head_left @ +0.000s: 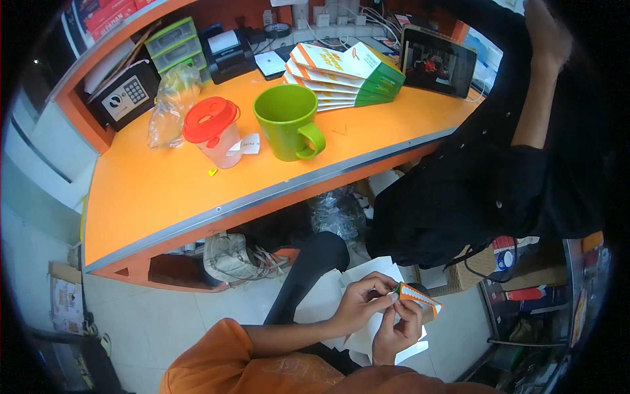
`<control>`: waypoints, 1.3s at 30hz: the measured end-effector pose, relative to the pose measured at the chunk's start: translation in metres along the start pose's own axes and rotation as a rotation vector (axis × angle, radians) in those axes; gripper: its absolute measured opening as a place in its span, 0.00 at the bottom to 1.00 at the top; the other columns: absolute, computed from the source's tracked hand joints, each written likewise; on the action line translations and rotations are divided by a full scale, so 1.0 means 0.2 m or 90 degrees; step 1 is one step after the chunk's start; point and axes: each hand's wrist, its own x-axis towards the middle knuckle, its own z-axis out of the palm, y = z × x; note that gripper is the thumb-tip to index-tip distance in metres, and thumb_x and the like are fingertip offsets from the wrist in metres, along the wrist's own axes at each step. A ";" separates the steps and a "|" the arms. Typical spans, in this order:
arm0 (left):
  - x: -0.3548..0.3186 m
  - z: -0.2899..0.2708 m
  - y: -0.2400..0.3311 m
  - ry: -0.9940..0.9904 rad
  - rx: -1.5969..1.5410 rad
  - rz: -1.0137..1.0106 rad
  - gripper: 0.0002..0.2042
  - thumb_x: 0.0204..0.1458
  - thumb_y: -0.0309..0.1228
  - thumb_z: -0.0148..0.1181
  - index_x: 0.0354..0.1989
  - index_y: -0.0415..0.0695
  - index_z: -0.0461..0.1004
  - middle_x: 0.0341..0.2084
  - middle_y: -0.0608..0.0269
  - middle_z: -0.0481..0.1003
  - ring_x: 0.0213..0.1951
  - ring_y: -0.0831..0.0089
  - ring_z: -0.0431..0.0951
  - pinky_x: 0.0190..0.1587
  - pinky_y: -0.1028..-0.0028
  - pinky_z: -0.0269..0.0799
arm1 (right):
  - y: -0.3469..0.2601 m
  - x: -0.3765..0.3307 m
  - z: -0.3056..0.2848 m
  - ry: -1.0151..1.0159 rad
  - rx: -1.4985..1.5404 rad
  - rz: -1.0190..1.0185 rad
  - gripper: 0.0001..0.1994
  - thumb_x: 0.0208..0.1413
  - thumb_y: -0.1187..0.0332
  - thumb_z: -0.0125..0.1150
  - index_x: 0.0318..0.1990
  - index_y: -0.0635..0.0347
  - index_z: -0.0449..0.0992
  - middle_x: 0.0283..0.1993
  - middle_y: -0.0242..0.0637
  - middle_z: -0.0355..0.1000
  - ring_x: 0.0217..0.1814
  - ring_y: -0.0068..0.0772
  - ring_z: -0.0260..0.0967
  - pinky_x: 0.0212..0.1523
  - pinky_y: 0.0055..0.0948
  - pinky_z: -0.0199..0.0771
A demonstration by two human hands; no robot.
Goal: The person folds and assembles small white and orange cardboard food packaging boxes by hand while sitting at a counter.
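Over my lap, both hands pinch a small folded carton, orange and green with a white zigzag edge. My left hand has its thumb and fingers closed on the green end. From below, my right hand grips the same piece, fingers curled against its underside. Under my hands lie white card sheets across my legs. A fanned stack of similar orange, white and green cartons rests on the orange desk, well beyond my hands.
The desk also holds a green mug, a red-lidded plastic cup, a plastic bag and a tablet. A person in black is close on my right. Beneath the desk sits a pale bag.
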 end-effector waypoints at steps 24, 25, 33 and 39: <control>-0.10 0.00 -0.11 0.082 0.195 0.082 0.04 0.56 0.21 0.62 0.35 0.31 0.79 0.52 0.46 0.75 0.52 0.66 0.77 0.51 0.72 0.76 | 0.09 0.04 -0.05 -0.079 0.341 0.333 0.02 0.58 0.80 0.58 0.38 0.67 0.75 0.38 0.35 0.76 0.40 0.22 0.72 0.46 0.23 0.70; -0.11 -0.01 -0.12 0.082 0.195 0.082 0.04 0.56 0.21 0.62 0.35 0.31 0.79 0.52 0.46 0.75 0.52 0.66 0.77 0.51 0.72 0.76 | 0.09 0.04 -0.05 -0.092 0.344 0.338 0.02 0.58 0.80 0.59 0.38 0.66 0.75 0.38 0.34 0.76 0.40 0.22 0.72 0.46 0.23 0.69; -0.06 0.01 -0.09 -0.118 0.029 0.159 0.29 0.64 0.44 0.52 0.65 0.43 0.50 0.64 0.42 0.59 0.66 0.54 0.63 0.68 0.60 0.58 | 0.11 -0.01 -0.10 -0.201 0.709 0.491 0.14 0.55 0.74 0.65 0.48 0.68 0.75 0.46 0.40 0.76 0.47 0.31 0.74 0.52 0.31 0.72; 0.02 -0.09 -0.01 -0.286 0.144 0.141 0.32 0.62 0.43 0.55 0.69 0.41 0.54 0.67 0.47 0.58 0.69 0.55 0.59 0.69 0.63 0.57 | 0.08 -0.02 -0.12 -0.283 0.753 0.604 0.13 0.54 0.75 0.65 0.47 0.67 0.75 0.50 0.40 0.75 0.51 0.33 0.74 0.55 0.33 0.71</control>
